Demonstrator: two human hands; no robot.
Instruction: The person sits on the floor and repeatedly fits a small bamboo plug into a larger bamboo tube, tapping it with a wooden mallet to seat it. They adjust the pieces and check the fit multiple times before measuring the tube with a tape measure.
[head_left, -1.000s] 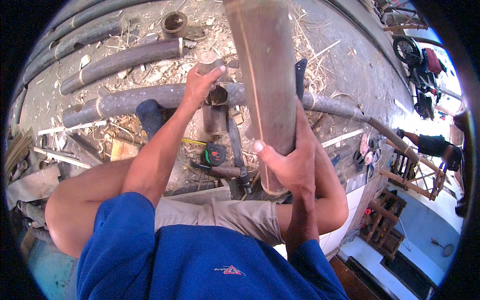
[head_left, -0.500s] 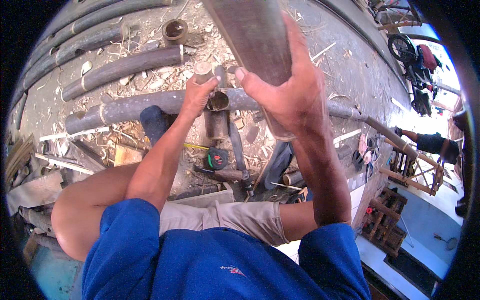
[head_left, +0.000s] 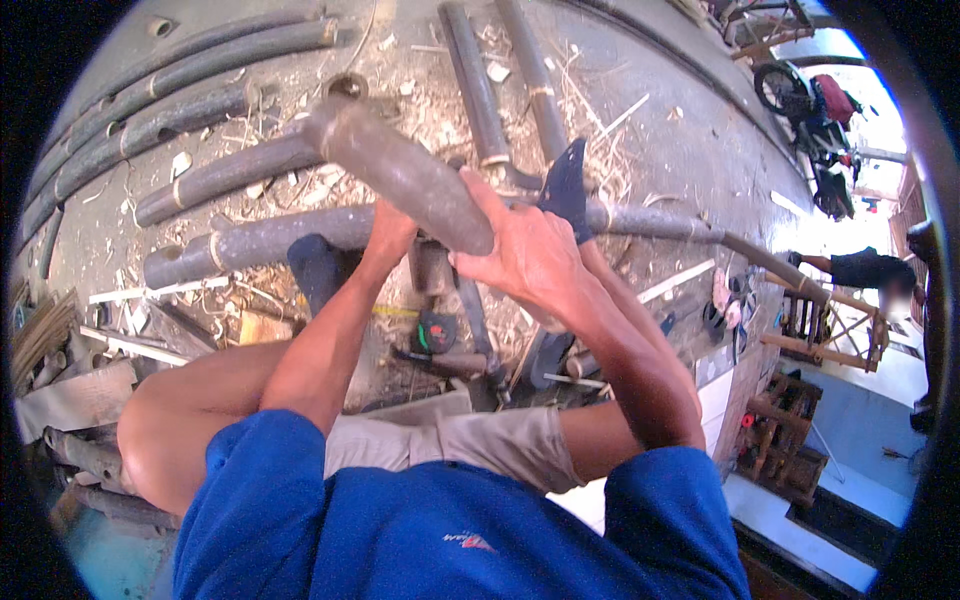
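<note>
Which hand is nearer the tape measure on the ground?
Left. The left hand is low, by the short bamboo stub just above the tape measure. The right hand is raised, gripping the bamboo pole off to the right.

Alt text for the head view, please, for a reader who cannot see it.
A seated person's right hand grips a short dark bamboo section, tilted up to the left, while the left hand reaches under it toward a bamboo stump. Long bamboo poles, a tape measure and shavings lie on the ground.
</note>
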